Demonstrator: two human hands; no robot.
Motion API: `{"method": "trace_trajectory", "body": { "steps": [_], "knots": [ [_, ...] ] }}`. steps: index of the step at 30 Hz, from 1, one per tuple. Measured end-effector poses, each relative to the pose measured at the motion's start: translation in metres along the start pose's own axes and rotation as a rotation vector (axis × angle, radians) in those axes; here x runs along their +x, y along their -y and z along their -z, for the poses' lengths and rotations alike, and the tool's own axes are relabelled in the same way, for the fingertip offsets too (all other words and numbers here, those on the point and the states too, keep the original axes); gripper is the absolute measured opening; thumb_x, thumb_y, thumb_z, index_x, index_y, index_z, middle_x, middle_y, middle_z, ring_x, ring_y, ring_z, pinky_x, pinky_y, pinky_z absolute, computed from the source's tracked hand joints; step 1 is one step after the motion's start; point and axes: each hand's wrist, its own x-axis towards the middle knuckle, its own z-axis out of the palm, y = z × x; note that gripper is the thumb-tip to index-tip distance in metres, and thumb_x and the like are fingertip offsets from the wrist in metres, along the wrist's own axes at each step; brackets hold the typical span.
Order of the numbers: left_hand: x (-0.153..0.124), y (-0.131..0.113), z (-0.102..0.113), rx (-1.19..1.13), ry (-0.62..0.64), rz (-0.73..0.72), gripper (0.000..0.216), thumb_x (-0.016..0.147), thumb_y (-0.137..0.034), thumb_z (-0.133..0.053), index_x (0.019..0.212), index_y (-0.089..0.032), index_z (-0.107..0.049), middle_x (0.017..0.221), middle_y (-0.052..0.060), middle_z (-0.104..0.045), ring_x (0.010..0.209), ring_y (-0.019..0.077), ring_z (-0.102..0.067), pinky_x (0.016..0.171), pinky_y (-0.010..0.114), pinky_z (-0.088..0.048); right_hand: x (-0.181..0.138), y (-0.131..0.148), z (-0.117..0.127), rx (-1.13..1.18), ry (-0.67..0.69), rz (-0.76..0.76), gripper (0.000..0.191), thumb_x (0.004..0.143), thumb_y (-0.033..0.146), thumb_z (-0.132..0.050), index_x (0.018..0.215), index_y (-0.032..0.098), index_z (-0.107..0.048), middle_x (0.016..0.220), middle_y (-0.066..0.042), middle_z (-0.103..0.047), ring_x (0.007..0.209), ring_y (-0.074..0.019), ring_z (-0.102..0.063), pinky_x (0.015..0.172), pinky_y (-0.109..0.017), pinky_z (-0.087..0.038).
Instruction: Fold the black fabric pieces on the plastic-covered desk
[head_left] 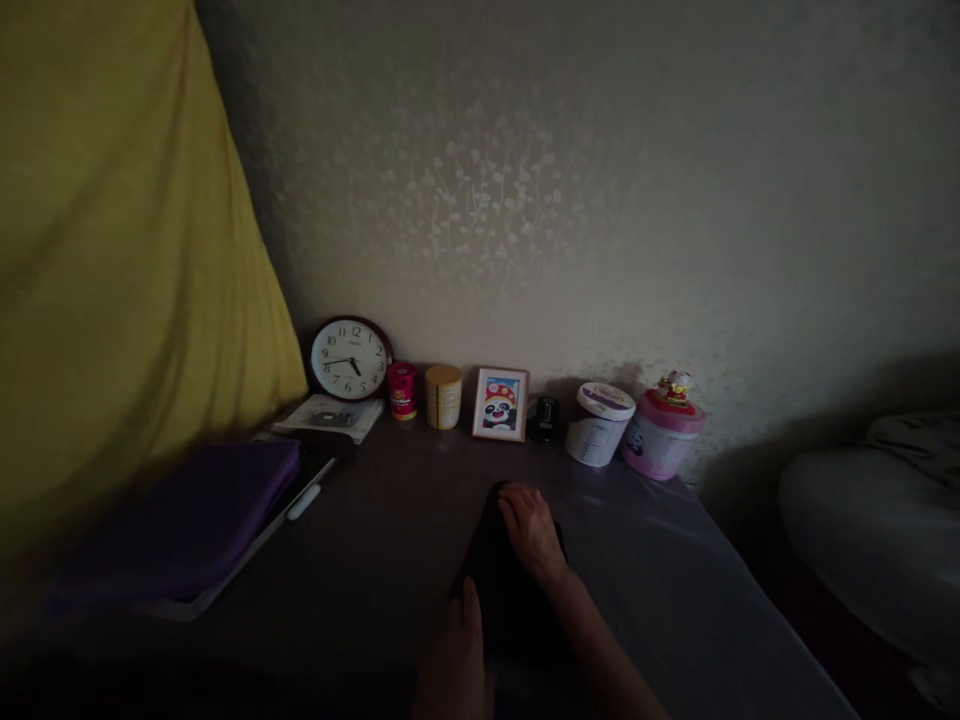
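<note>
A dark, soft-looking black item (514, 610) lies on the table in front of me; in the dim light I cannot make out what it is. Over its far end, my right hand (531, 525) has its fingers bent and closed on it. My left hand (459, 645) is at the item's near left edge, seen from the thumb side, and seems to grip that edge. Most of its fingers are lost in shadow. Beyond both hands stands a framed panda picture (500, 405).
Along the wall stand a round clock (351, 358), a red tub (403, 392), a yellow-lidded can (444, 398), a small black object (545, 420), a white tub (598, 425) and a pink tub (660, 447) topped by a figurine. A purple folder (187, 520) and white pen (304, 502) lie left.
</note>
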Motion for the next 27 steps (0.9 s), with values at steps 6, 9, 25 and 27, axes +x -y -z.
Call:
{"method": "trace_trajectory", "body": {
  "steps": [6, 9, 25, 27],
  "knots": [
    [0.000, 0.003, 0.003, 0.044, 0.049, -0.013, 0.063, 0.080, -0.013, -0.039, 0.138, -0.002, -0.016, 0.143, 0.019, -0.026, 0.130, 0.0233, -0.029, 0.105, 0.031, -0.026, -0.023, 0.022, -0.011, 0.103, 0.131, 0.139, 0.027, 0.091, 0.020, -0.038, 0.093, 0.023, -0.065, 0.104, -0.003, -0.066, 0.113, -0.0180, -0.050, 0.101, -0.040, -0.029],
    [-0.002, 0.001, 0.009, 0.022, 0.041, 0.009, 0.064, 0.080, -0.013, -0.040, 0.138, -0.003, -0.016, 0.141, 0.018, -0.030, 0.128, 0.0229, -0.033, 0.103, 0.030, -0.028, -0.011, 0.004, -0.018, 0.052, 0.013, -0.022, 0.027, 0.088, 0.019, -0.039, 0.101, 0.018, -0.063, 0.116, -0.009, -0.061, 0.115, -0.0207, -0.049, 0.100, -0.041, -0.031],
    [-0.001, 0.010, 0.010, -0.188, 0.011, 0.010, 0.062, 0.084, -0.027, -0.038, 0.137, -0.003, -0.018, 0.130, 0.017, -0.048, 0.116, 0.0201, -0.048, 0.094, 0.027, -0.036, -0.077, -0.051, 0.034, 0.187, 0.027, -0.638, 0.035, 0.080, 0.041, -0.040, 0.085, 0.018, -0.067, 0.085, -0.009, -0.070, 0.081, -0.0241, -0.065, 0.067, -0.030, -0.044],
    [-0.002, 0.009, 0.012, -0.182, 0.019, 0.017, 0.062, 0.084, -0.026, -0.038, 0.137, -0.003, -0.018, 0.129, 0.017, -0.049, 0.115, 0.0200, -0.049, 0.093, 0.027, -0.036, -0.075, -0.046, 0.031, 0.180, -0.003, -0.602, 0.034, 0.080, 0.040, -0.041, 0.087, 0.017, -0.066, 0.087, -0.010, -0.070, 0.083, -0.0252, -0.064, 0.069, -0.032, -0.044]
  ]
}}
